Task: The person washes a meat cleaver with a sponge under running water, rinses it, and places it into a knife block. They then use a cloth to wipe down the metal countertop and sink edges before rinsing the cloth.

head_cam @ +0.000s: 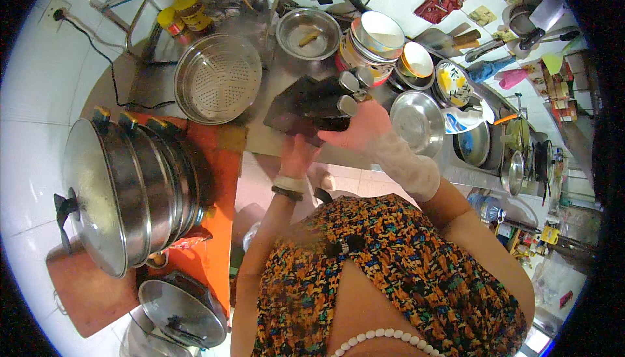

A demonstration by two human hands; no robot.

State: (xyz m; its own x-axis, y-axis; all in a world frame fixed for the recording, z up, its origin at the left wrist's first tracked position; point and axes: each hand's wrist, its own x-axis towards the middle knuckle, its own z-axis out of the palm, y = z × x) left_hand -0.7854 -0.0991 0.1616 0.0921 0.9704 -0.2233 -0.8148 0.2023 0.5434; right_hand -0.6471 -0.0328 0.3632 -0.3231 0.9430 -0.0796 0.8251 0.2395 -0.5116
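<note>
A black knife block point(295, 105) is tilted over the steel counter point(263, 139) in front of me. Several knife handles point(348, 83) with round silver end caps stick out of it towards the right. My left hand point(298, 154) grips the block's near lower edge; its wrist bears a white cuff and a dark band. Around the handle side of the block is my right hand point(365, 127), in a thin pale glove that reaches up the forearm. The fingertips of both hands are partly hidden by the block.
Left of the block lies a perforated steamer tray point(218, 78), with a tall stacked steamer pot point(141, 191) nearer me. Behind are a steel bowl point(293, 44) and stacked ceramic bowls point(381, 32). To the right stand a steel basin point(417, 123) and a spray bottle point(461, 120).
</note>
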